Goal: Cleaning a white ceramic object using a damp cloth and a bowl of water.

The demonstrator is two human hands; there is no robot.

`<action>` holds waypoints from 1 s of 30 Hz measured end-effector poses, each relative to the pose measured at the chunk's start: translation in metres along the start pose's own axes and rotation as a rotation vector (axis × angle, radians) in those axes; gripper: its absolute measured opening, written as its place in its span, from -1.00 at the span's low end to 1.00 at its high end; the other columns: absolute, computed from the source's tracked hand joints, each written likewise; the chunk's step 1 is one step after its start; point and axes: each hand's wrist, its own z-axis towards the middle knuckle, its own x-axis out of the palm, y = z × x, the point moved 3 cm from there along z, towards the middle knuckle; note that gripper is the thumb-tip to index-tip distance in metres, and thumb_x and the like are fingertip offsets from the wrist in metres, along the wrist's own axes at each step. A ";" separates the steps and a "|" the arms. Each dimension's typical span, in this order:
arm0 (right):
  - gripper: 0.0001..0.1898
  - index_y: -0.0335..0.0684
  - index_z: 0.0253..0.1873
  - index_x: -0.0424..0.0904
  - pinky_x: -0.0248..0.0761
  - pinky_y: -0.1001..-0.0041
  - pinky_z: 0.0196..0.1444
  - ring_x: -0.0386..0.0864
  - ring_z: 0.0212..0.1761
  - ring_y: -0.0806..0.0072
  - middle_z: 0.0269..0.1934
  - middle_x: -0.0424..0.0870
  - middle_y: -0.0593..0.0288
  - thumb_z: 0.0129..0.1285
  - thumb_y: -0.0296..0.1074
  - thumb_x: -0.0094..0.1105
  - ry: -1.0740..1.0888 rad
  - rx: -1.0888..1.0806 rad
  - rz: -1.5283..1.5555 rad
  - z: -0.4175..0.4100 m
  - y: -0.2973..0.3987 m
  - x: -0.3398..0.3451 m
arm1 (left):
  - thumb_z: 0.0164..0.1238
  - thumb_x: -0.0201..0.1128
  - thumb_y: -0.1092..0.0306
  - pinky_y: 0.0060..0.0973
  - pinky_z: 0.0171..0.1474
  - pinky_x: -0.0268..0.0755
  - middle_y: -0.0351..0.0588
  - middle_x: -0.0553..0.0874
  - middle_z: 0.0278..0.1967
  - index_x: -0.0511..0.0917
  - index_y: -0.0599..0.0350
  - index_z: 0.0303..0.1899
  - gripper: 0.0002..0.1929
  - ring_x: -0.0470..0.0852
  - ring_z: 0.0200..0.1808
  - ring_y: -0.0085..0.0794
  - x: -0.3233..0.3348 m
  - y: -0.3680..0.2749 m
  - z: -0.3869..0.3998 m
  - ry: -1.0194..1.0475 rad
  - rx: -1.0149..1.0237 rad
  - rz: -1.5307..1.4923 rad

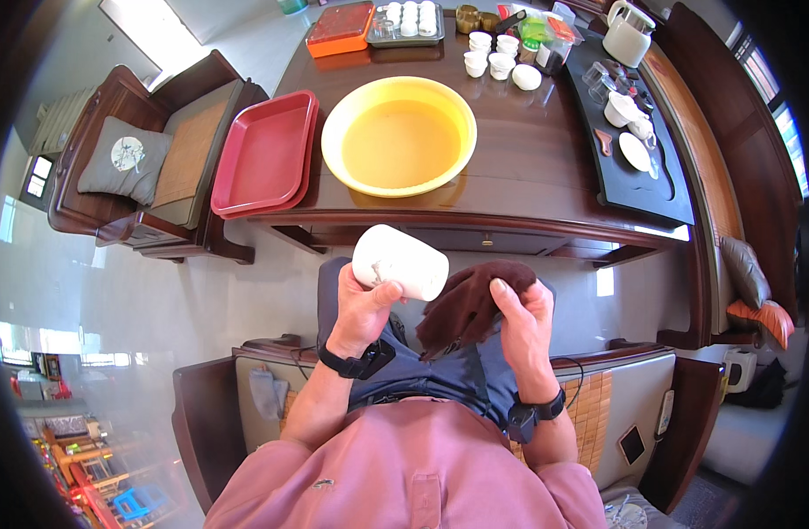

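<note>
A white ceramic canister (399, 262) with a small grey plant motif lies tilted in my left hand (366, 309), the thumb pressed along its side. My right hand (524, 319) grips a dark brown cloth (474, 301) that hangs down over my lap. The cloth's near edge comes close to the canister's right end; whether they touch I cannot tell. Beyond both hands, a yellow plastic basin (470, 142) holding water stands near the front edge of the dark wooden table (530, 155).
Stacked red trays (265, 159) overhang the table's left edge. Behind are an orange box (338, 30), a tray of white cups (407, 26) and more white cups (501, 65). On the right, a black tea tray (642, 178) bears a teapot, glasses and a lid. An electric kettle (629, 33) stands behind.
</note>
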 end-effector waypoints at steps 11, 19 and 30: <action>-0.81 -0.23 -0.07 0.71 0.52 0.32 -0.05 0.67 -0.11 0.04 -0.11 0.72 0.02 0.26 -0.60 0.23 0.126 -0.878 -1.144 -0.015 0.002 0.027 | 0.16 0.57 0.34 -0.53 -0.24 0.57 -0.09 0.79 -0.21 0.65 0.27 0.01 -0.59 0.73 -0.23 -0.47 0.009 -0.002 0.000 -0.047 -0.071 0.028; -0.81 -0.25 -0.09 0.62 0.50 0.25 -0.13 0.65 -0.24 0.07 -0.26 0.72 0.07 0.25 -0.65 0.13 0.050 -0.639 -0.977 -0.007 0.002 0.033 | 0.22 0.55 0.34 -0.58 -0.23 0.51 -0.13 0.78 -0.22 0.67 0.26 -0.06 -0.67 0.68 -0.28 -0.56 0.017 -0.003 -0.003 -0.061 0.009 0.222; -0.83 -0.32 0.04 0.56 0.47 0.52 -0.25 0.60 -0.30 0.59 -0.19 0.71 0.13 0.46 -0.60 0.03 0.128 -0.493 -0.804 0.000 -0.024 0.018 | 0.20 0.55 0.41 -0.62 -0.19 0.49 -0.17 0.78 -0.22 0.69 0.26 -0.06 -0.69 0.65 -0.27 -0.62 0.006 0.006 0.000 -0.066 0.008 0.259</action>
